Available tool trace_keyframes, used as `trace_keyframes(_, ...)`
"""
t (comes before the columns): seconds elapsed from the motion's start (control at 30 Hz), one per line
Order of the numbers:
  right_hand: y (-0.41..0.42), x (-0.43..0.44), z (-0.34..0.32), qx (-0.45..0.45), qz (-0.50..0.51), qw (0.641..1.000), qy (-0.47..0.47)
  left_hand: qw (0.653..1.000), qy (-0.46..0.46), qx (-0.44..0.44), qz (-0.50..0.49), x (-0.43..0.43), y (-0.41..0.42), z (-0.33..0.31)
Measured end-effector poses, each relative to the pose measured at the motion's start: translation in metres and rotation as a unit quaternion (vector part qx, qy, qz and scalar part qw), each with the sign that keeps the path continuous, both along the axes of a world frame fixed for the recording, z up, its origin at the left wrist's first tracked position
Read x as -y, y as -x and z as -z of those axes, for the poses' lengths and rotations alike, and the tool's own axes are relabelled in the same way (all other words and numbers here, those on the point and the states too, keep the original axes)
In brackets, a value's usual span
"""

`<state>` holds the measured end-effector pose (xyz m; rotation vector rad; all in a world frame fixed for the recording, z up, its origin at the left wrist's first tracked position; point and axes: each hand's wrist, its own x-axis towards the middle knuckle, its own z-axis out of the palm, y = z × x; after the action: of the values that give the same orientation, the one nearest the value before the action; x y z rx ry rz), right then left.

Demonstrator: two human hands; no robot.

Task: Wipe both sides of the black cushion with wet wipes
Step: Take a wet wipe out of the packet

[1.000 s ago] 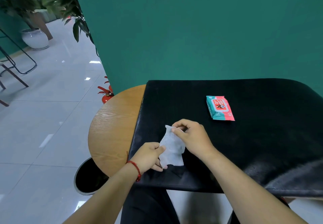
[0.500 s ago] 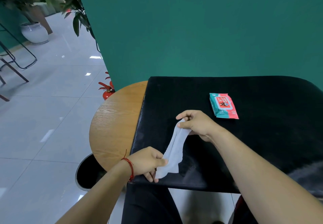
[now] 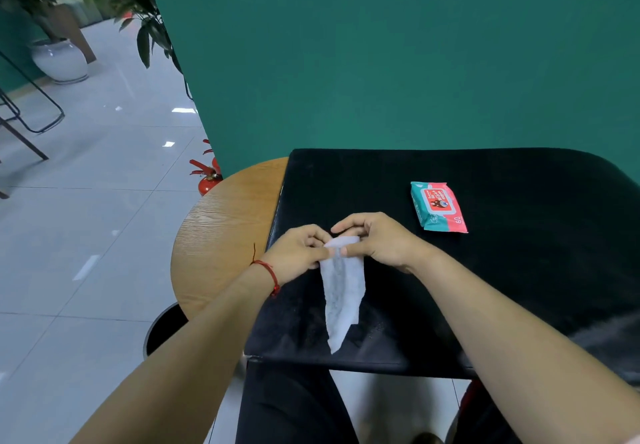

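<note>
One broad black cushion (image 3: pixel 519 270) lies across the round table (image 3: pixel 221 235), soft and bulky I'd guess, best flipped by its near edge with both hands. The wet wipe (image 3: pixel 344 291) is light and limp; my left hand (image 3: pixel 298 253) and right hand (image 3: pixel 377 242) each pinch its far edge, fingers curled, so it trails toward me over the cushion's near-left part.

cushion (image 3: pixel 526 270) cut off at R edge, wipes pack (image 3: pixel 438 207) print unreadable

Round wooden table (image 3: pixel 221 235) at centre left, dark round bin (image 3: pixel 162 334) on the floor under its near edge, red fire extinguisher (image 3: pixel 207 182) just beyond its far edge, white plant pot (image 3: pixel 59 62) far left, green wall (image 3: pixel 381 62) behind, grey tiled floor (image 3: pixel 86 218).
</note>
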<state>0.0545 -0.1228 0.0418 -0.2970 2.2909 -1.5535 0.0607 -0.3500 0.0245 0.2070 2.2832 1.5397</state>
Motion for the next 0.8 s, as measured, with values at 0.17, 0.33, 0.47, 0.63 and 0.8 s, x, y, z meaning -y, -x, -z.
trace_keyframes(0.17,0.012,-0.002,0.003,-0.142,0.076,0.978,-0.131,0.970,0.151,-0.181,-0.064,-0.005,0.016,-0.005)
trace_keyframes(0.33,0.010,0.003,0.004,-0.205,0.074,0.967,-0.134,0.919,0.253,-0.301,-0.002,-0.002,0.014,-0.009)
trace_keyframes(0.47,-0.012,-0.004,0.027,-0.227,-0.002,0.960,-0.162,0.907,0.285,-0.307,0.046,0.011,-0.010,0.018)
trace_keyframes(0.63,-0.037,-0.012,0.060,-0.220,-0.057,0.953,-0.200,0.900,0.287,-0.324,0.054,0.020,-0.046,0.059)
trace_keyframes(0.8,-0.040,-0.018,0.063,-0.233,-0.061,0.944,-0.225,0.895,0.283,-0.343,0.031,0.023,-0.049,0.063)
